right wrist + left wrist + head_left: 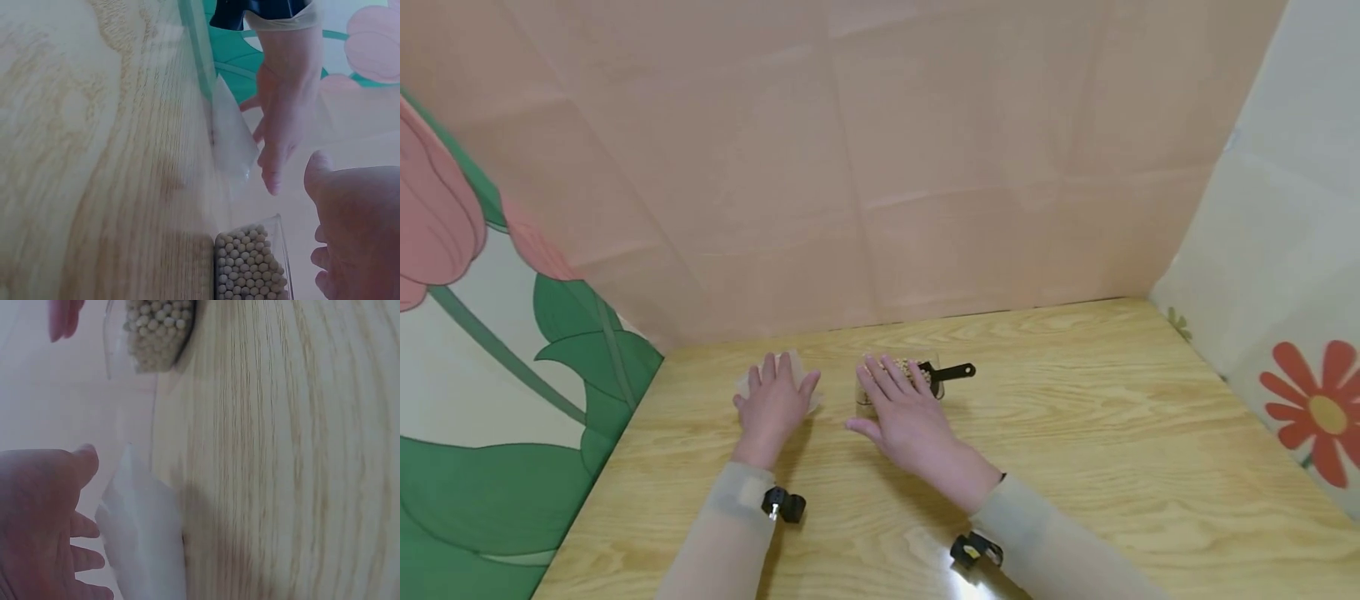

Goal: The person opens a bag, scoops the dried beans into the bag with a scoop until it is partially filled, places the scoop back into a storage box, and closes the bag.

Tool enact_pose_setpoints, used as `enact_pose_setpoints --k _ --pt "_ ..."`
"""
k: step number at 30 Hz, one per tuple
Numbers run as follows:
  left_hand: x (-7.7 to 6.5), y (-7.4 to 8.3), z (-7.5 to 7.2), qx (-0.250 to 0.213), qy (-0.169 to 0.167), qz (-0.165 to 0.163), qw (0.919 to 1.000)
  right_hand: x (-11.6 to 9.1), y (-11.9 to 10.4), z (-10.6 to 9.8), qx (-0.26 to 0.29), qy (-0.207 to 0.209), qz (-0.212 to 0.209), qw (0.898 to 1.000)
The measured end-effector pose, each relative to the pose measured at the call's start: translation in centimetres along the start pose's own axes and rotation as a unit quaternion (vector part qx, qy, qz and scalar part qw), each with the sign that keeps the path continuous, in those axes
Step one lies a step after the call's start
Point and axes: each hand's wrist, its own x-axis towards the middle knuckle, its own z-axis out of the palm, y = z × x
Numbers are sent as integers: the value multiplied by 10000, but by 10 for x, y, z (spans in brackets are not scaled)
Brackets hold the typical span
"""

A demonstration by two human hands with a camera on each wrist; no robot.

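"How many things are there?"

"Two hands, one white pouch (140, 531), one see-through container (115, 337) and one black-handled tool (955, 372). The container holds pale round beads (249, 265), too many to count. Each sleeve has one black wrist device, the left (783, 505) and the right (976, 550)."

"How are the fingers?"

"Spread wide and fairly straight on both. The left hand (772, 408) is over the pouch; I can't tell whether its fingertips touch it. The right hand (917, 427) is above the container, with a gap showing from the right wrist."

"What's hard to see?"

"From the head, the left hand covers much of the pouch and the right hand covers part of the container. The tool's far end is hard to make out among the beads; its handle sticks out past the container's right side. Both wrist views cut the container off, and the left one crops the pouch too."

"And the room around them?"

"Pouch and container sit towards the back of the wooden table (1112, 433), near its rear edge by the pink backdrop (925, 167). A strip of wood separates them. The broadest stretch of tabletop runs right of the container, and more wood lies in front, between the forearms."
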Motion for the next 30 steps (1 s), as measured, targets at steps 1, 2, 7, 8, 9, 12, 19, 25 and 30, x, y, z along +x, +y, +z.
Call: enact_pose_setpoints --k 1,2,7,8,9,12,19,25,30 --pt "1 0 1 9 -18 -27 10000 0 0 1 -11 11 3 10000" --pt "2 0 2 13 -39 -58 10000 0 1 1 -32 1 11 10000" --pt "6 -1 5 -36 -62 -170 9998 1 4 3 -70 -22 55 10000" --pt "6 -1 6 -47 -67 -190 9998 1 4 2 -72 -36 62 9999" --pt "7 -2 6 -68 -75 -202 9997 1 4 2 -64 -30 64 10000" --pt "7 -3 8 -135 -107 -238 9996 1 4 1 -52 -32 70 10000" --pt "7 -8 10 -286 -233 -252 9990 1 3 2 -2 51 63 10000" --pt "4 -10 9 -345 -340 -129 9987 -1 3 3 31 99 47 9999" --pt "2 -9 4 -354 -485 -49 9982 0 3 3 82 121 41 9999"
